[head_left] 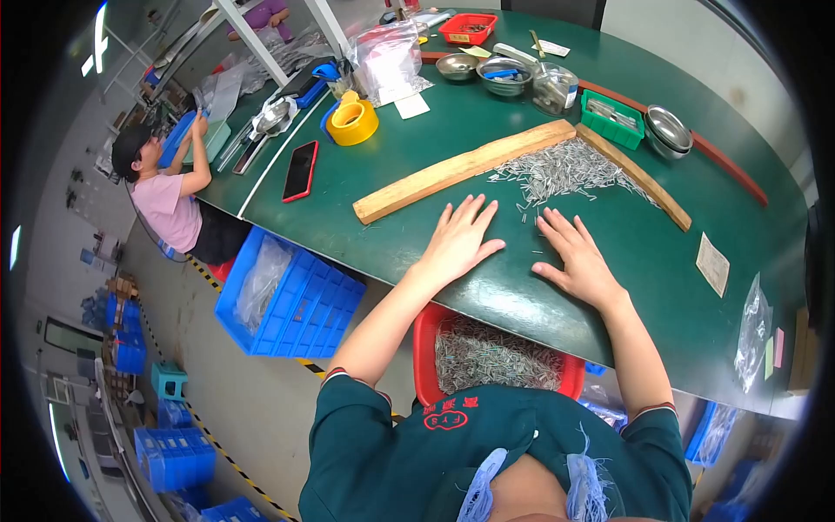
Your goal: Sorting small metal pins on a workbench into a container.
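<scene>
On the green bench (644,261), near its front edge, both hands lie flat, palms down, fingers spread, holding nothing. Left hand (459,239) and right hand (576,257) sit side by side with a bare strip of bench between them.

Just beyond the fingertips lies a heap of small metal pins (561,170), its loose strays scattered almost to the hands. Two wooden strips fence the heap: a long one (465,170) on the left and a narrower one (633,177) on the right, meeting at the far end like a wedge, likely to keep pins from spreading; the open mouth faces the hands.

Below the bench edge, at the lap, a red tray (424,348) holds more pins, placed to catch what comes over the edge.

Left of the long strip: bare bench, then a phone (300,171) and a yellow tape roll (352,122). Right: open bench, a paper slip (712,264).
</scene>
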A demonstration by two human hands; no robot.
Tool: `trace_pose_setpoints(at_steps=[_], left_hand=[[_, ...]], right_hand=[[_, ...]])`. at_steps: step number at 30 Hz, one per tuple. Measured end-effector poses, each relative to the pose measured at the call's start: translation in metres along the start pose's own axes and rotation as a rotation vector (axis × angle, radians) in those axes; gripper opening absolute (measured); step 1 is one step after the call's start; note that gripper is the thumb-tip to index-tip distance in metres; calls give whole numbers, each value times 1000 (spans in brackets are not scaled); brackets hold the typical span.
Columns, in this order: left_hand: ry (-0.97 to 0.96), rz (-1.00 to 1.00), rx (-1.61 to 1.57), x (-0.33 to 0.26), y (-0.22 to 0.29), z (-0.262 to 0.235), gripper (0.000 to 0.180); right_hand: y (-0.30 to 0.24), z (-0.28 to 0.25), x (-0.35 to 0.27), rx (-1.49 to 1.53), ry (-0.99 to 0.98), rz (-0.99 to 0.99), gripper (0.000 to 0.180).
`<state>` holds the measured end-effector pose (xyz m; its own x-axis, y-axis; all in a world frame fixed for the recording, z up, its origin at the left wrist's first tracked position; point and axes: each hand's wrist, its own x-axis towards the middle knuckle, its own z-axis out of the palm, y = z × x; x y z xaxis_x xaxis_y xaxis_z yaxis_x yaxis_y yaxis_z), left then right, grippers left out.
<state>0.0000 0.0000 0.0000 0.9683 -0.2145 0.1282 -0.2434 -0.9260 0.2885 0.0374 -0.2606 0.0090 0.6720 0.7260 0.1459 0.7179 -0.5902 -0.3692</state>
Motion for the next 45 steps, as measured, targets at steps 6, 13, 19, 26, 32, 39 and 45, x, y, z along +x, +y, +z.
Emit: trace_pose_setpoints(at_steps=[6,13,19,26,32,39,45], left_hand=[[113,193,-28,56,1,25,79],[63,207,-32,105,4,34,65],[-76,371,-136,101,37,32,65],[-20,178,25,102,21,30,66],[-52,340,-30,65,33,30,74],[57,251,12,-10,56,35,81],[95,203,11,-38,66,39,80]], right_hand=[[9,-2,-2,-111,175,197,93],[46,0,18,-161,224,378,94],[63,1,17,-83,232,375,101],[68,-2,33,-133,168,297,91],[42,3,11,-73,48,39,93],[-16,26,-19,-166,57,-21,105],[-43,37,-33,-163,91,28,107]])
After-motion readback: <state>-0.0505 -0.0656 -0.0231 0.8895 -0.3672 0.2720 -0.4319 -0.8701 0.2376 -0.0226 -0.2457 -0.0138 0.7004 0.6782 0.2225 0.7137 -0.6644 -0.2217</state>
